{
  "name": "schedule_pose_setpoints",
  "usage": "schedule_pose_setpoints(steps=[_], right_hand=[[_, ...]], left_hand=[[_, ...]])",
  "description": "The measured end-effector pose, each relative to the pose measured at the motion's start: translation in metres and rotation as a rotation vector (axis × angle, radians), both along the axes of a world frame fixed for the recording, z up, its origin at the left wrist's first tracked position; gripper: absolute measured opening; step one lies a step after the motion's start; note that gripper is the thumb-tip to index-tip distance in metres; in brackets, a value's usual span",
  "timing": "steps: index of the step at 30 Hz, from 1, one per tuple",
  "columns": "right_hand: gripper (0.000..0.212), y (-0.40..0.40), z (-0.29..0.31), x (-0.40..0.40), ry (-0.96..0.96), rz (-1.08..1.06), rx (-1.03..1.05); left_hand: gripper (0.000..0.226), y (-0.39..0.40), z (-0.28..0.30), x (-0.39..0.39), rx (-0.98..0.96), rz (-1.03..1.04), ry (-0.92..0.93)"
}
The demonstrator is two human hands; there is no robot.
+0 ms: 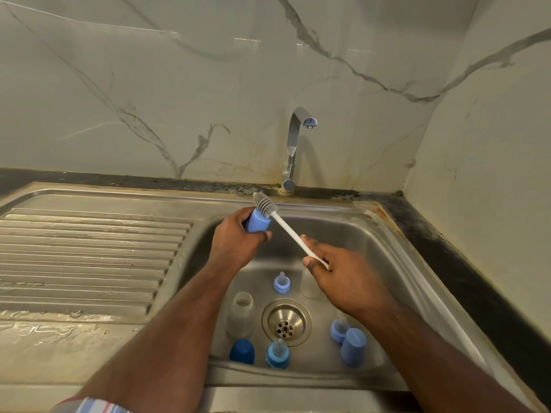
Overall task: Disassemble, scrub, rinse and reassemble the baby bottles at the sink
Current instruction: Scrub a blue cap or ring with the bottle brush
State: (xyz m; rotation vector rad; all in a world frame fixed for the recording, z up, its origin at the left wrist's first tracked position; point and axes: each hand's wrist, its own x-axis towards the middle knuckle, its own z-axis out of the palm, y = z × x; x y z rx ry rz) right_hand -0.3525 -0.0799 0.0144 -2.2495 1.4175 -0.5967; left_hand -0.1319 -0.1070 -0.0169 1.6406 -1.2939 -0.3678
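One light-blue cap (258,222) is held above the sink basin (351,234), gripped in the curled fingers of the left hand (238,236). One brush (280,222), with a grey ribbed silicone head and a thin white handle, has its head at the cap's mouth. The right hand (343,269) pinches the handle's lower end, thumb and fingers closed round it. Both forearms reach forward over the front rim.

On the basin floor round the round metal drain (286,321) lie one clear, cloudy bottle body (241,314) with its mouth open, three blue collars with translucent teats (281,282) (278,354) (340,329), one dark-blue cap (242,351) and one more light-blue cap (353,347); something clear under the right hand is too faint to tell.

The sink is dull stainless steel with a ribbed, wet drainboard (89,257); one chrome tap (293,150) stands behind it.
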Motion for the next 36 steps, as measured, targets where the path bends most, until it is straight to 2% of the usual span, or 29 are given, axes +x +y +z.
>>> schedule_pose_setpoints(steps=[4,7,13,20,24,29,33,36], right_hand=[[0.046,0.002,0.000,-0.001,-0.027,0.019,0.003],[0.048,-0.001,0.000,-0.003,-0.004,-0.019,-0.009],[0.047,0.001,0.001,-0.001,-0.014,-0.002,-0.015],[0.047,0.003,0.001,-0.002,-0.019,0.031,-0.008],[0.048,-0.005,0.001,-0.006,-0.020,-0.036,-0.010],[0.045,0.003,-0.001,-0.001,-0.041,0.030,-0.020],[0.048,-0.005,0.000,-0.003,-0.029,-0.045,-0.011],[0.047,0.003,-0.002,-0.004,-0.040,0.024,0.000]], left_hand=[[0.030,-0.003,-0.003,0.007,0.005,0.018,0.062],[0.035,-0.003,-0.003,0.006,-0.004,0.002,0.094],[0.026,-0.002,-0.004,0.010,-0.013,0.008,0.171],[0.030,-0.004,-0.006,0.010,-0.014,-0.009,0.169],[0.038,-0.003,-0.004,0.007,-0.017,-0.028,0.163],[0.032,-0.006,-0.007,0.009,0.010,-0.020,0.125],[0.049,-0.005,-0.006,0.006,-0.006,-0.065,0.100],[0.043,-0.007,-0.007,0.007,0.005,-0.048,0.106]])
